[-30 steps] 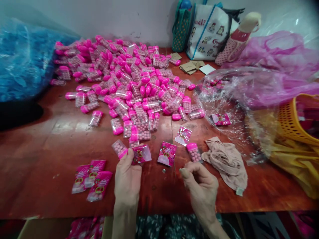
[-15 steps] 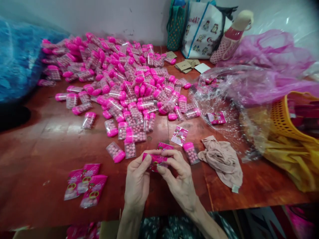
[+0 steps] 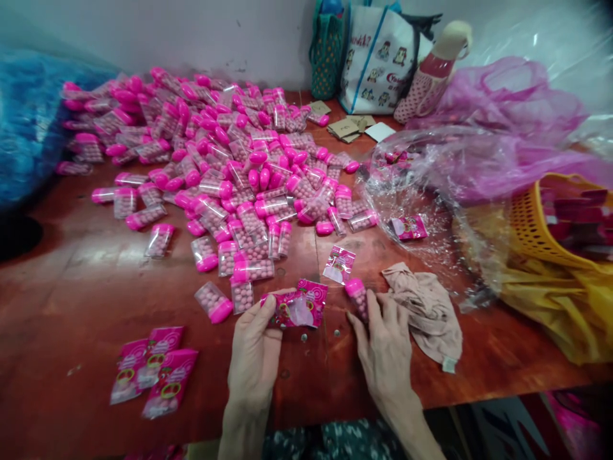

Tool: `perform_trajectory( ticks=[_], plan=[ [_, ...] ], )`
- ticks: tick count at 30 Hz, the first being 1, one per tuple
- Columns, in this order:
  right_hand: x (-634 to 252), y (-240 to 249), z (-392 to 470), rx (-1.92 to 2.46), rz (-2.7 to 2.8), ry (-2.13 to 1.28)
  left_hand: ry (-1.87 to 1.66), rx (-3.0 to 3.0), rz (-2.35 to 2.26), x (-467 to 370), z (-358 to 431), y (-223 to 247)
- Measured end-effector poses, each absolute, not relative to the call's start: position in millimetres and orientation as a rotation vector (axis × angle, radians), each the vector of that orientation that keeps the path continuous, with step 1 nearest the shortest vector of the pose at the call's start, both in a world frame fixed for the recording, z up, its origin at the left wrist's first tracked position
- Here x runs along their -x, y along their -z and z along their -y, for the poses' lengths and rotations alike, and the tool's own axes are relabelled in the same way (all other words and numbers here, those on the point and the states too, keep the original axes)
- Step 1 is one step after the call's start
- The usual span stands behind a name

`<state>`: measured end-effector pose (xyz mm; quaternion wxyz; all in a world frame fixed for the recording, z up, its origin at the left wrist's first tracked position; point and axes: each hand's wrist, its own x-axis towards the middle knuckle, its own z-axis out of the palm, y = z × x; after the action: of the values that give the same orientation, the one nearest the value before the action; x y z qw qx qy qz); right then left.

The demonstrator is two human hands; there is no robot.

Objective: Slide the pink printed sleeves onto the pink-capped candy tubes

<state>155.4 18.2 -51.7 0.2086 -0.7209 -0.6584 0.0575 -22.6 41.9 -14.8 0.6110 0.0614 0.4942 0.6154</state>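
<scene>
While the left hand (image 3: 256, 348) pinches a pink printed sachet (image 3: 286, 313) at its left end, thumb on top, the right hand (image 3: 385, 342) is palm down, fingers bent, at a pink-capped bottle of pink balls (image 3: 356, 298); can't tell if it's gripping. Held sachet overlaps a second sachet (image 3: 317, 295) in view; contact unclear. Pink-and-white sachet (image 3: 341, 264) flat just behind the bottle. Beige cloth (image 3: 428, 313) right beside the right hand. Three overlapping filled sachets (image 3: 170, 383) front left. Big bottle pile (image 3: 215, 153) toward the wall, on a reddish-brown table (image 3: 71, 287). Yellow basket (image 3: 531, 217) far right.
</scene>
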Motion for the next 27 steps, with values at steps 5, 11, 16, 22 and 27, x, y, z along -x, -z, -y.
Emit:
perform_trajectory(
  ticks=[5, 11, 16, 22, 27],
  plan=[
    [-154.3, 58.4, -20.8, 1.951, 1.807, -0.187, -1.370, -0.178, -1.132, 21.6, -42.8, 11.5],
    [-149.1, 35.9, -21.3, 1.831, 1.558, -0.601, -1.377, -0.211, -1.172, 18.3, -43.0, 11.4],
    [-138.1, 6.9, -21.3, 1.635, 1.018, -1.285, -1.378, -0.271, -1.228, 13.1, -43.1, 12.0],
    [-127.2, 0.1, -24.9, 1.508, 0.862, -1.419, -1.371, -0.298, -1.217, 9.2, -46.4, 13.5],
    [-132.3, 1.6, -26.9, 1.468, 0.899, -1.518, -1.387, -0.303, -1.190, 10.0, -50.2, 17.7]
  ],
)
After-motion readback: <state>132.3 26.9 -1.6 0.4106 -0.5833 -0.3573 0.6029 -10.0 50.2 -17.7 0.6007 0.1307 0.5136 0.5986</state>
